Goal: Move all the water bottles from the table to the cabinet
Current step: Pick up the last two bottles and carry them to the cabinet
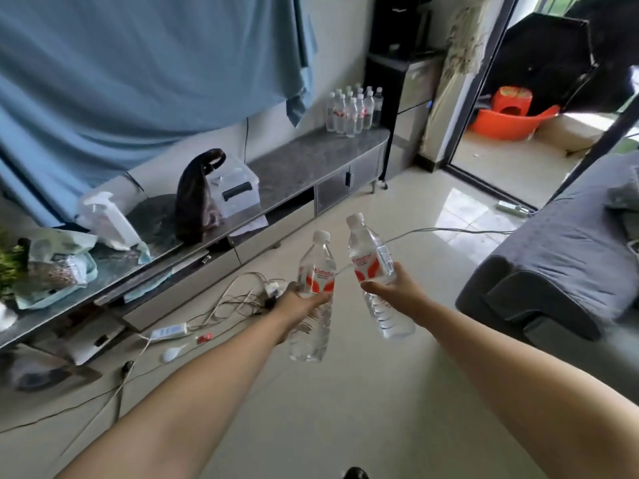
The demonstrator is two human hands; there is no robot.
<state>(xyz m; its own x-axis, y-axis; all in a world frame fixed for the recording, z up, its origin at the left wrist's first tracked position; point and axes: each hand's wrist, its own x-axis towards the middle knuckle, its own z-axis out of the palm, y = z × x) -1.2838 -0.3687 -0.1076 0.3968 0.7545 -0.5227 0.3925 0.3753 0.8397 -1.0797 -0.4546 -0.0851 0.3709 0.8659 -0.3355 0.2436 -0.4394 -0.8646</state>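
Left hand (300,300) grips one clear, full bottle (313,299) at mid-body; right hand (389,283) grips another (375,271) — both held upright over the floor. More bottles (352,110) cluster at the cabinet's (311,160) far right end.

Two held bottles (313,299) (375,271): clear glossy plastic, white caps, printed red-and-white labels. Cabinet (311,157): grey stone-look top, smooth, faintly shiny. Floor (345,392): pale glossy tile. Curtain (121,81): matt blue cloth. Sofa (570,243): matt grey fabric.
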